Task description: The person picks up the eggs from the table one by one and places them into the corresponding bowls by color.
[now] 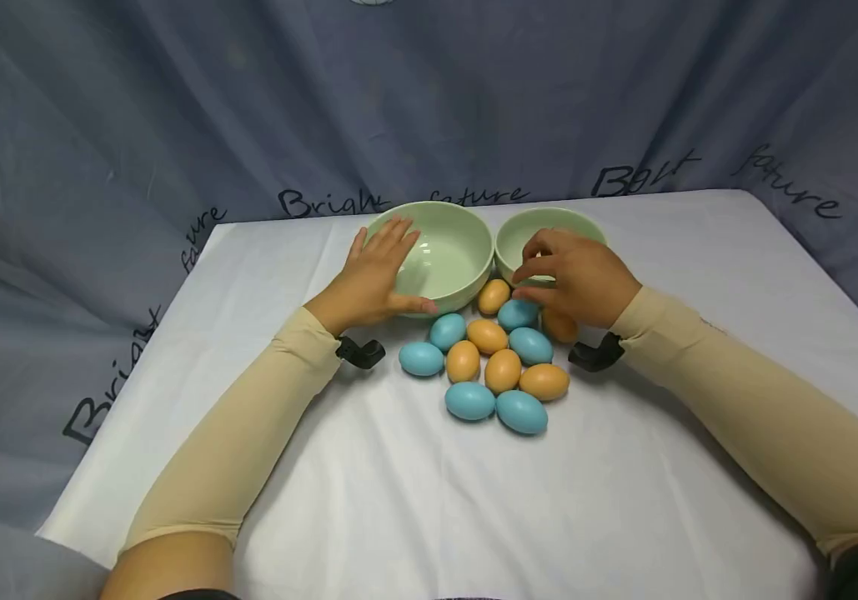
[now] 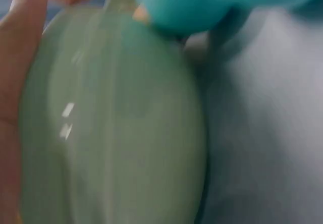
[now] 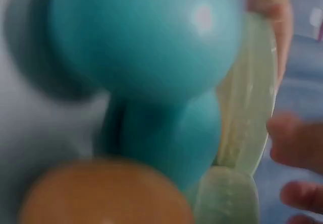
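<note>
My left hand (image 1: 368, 287) rests at the left side of a large pale green bowl (image 1: 447, 258), its fingers spread over the rim and the thumb along the near side. Beside that bowl stands a smaller green bowl (image 1: 511, 242). Over its near rim hovers my right hand (image 1: 582, 279), fingers loosely bent, with nothing visible between them. Just below the right hand lie a blue egg (image 1: 518, 314) and a partly covered orange egg (image 1: 559, 327). In the right wrist view the fingertips (image 3: 292, 141) are apart, and a blue egg (image 3: 146, 37) looms close to the camera.
Several more blue and orange eggs (image 1: 504, 371) lie in a cluster in front of the bowls on a white cloth (image 1: 398, 500). Behind the table hangs a grey-blue curtain (image 1: 429, 100) with lettering. Dark wrist mounts (image 1: 595, 354) sit close to the eggs.
</note>
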Motion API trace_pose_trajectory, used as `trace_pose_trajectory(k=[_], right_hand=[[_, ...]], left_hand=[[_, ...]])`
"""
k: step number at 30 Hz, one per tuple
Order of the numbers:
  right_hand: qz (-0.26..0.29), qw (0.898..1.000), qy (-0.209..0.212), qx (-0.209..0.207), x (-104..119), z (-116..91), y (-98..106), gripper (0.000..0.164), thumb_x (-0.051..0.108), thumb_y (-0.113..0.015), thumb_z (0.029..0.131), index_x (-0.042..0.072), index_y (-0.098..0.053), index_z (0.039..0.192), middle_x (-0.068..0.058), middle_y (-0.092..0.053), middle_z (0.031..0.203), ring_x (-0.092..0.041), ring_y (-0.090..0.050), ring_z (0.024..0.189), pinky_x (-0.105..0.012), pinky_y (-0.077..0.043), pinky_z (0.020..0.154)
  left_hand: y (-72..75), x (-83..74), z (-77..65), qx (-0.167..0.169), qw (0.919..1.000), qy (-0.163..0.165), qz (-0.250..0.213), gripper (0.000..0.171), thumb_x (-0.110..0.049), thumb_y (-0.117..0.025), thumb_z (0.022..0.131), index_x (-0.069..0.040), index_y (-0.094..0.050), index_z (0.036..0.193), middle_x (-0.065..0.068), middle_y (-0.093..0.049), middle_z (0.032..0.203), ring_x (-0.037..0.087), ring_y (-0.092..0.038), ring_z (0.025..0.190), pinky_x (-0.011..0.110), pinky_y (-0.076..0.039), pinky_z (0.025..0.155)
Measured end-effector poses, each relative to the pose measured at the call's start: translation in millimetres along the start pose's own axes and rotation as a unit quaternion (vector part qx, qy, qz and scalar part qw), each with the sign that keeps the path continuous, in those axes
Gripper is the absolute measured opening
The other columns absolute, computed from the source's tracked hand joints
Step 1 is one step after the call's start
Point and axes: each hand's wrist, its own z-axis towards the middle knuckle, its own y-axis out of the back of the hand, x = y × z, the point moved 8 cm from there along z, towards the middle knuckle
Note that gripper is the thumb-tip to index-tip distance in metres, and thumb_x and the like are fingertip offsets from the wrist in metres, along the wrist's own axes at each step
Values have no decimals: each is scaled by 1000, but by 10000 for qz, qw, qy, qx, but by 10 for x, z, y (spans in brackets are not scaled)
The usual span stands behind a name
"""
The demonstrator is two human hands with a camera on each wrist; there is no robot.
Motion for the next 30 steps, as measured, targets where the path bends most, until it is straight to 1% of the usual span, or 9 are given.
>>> trace_pose_trajectory(k=[3, 6, 9, 11, 15, 19, 22, 25, 30], right_hand=[[-302, 9990, 339, -48, 103, -6, -33, 23, 32, -91, 84, 20, -85, 102, -4, -67, 104, -24, -57, 94, -40, -50, 78], [-625, 9966, 511, 169, 160, -4, -107, 32, 42, -92, 82, 23, -84, 106, -1, -68, 104, -24, -55, 97, -42, -47, 84], [-944, 9928, 673, 303, 198, 12, -166, 37, 46, -90, 83, 24, -82, 112, 0, -71, 109, -25, -56, 104, -46, -44, 88], [-1065, 9906, 788, 333, 223, 21, -192, 37, 46, -89, 84, 26, -81, 114, 0, -73, 111, -26, -56, 108, -48, -44, 90], [-1196, 9878, 932, 365, 248, 24, -234, 36, 45, -89, 84, 30, -80, 116, 1, -76, 110, -29, -56, 117, -53, -43, 98], [-1173, 9876, 904, 531, 237, 24, -268, 37, 46, -88, 85, 31, -80, 118, 1, -78, 112, -32, -56, 127, -61, -36, 113], [-996, 9890, 683, 854, 193, 20, -299, 39, 48, -86, 87, 33, -78, 122, 2, -79, 117, -32, -56, 134, -65, -27, 121], [-810, 9885, 440, 1201, 146, 11, -311, 41, 45, -85, 89, 33, -75, 126, 2, -78, 123, -33, -55, 139, -67, -21, 124], [-562, 9879, 317, 1409, 112, 6, -281, 41, 36, -88, 87, 31, -76, 126, 5, -77, 123, -32, -52, 143, -71, -12, 126]], left_hand=[[1, 235, -25, -3, 9965, 125, -832, 143, -87, -71, 72, -7, -6, 170, 4, 10, 179, 22, 15, 166, 55, 4, 134], [6, 445, -56, -8, 9885, 317, -1477, 160, -99, -62, 56, -6, 1, 170, 4, 14, 178, 23, 17, 165, 52, 0, 135], [21, 583, -77, -15, 9798, 449, -1951, 165, -100, -61, 49, -9, 5, 170, 7, 11, 179, 27, 7, 167, 51, -6, 135], [29, 652, -88, 5, 9723, 520, -2277, 163, -96, -67, 50, -13, 7, 171, 9, 4, 179, 30, -7, 166, 52, -13, 134], [-15, 762, -128, 301, 9559, 739, -2826, 165, -94, -72, 47, -23, 12, 170, 11, -5, 179, 33, -27, 160, 53, -21, 132], [-95, 822, -134, 548, 9380, 805, -3326, 171, -94, -72, 41, -25, 17, 169, 12, -4, 178, 32, -26, 159, 53, -20, 132], [-123, 847, -123, 574, 9321, 802, -3485, 172, -90, -75, 40, -24, 17, 169, 12, 0, 179, 33, -21, 161, 53, -17, 133], [-127, 878, -122, 584, 9307, 938, -3486, 168, -86, -82, 45, -28, 16, 169, 9, 1, 179, 31, -16, 163, 54, -17, 132], [-123, 899, -138, 615, 9287, 1113, -3485, 146, -67, -91, 69, -37, 11, 169, 2, -3, 179, 26, -18, 162, 55, -22, 131]])
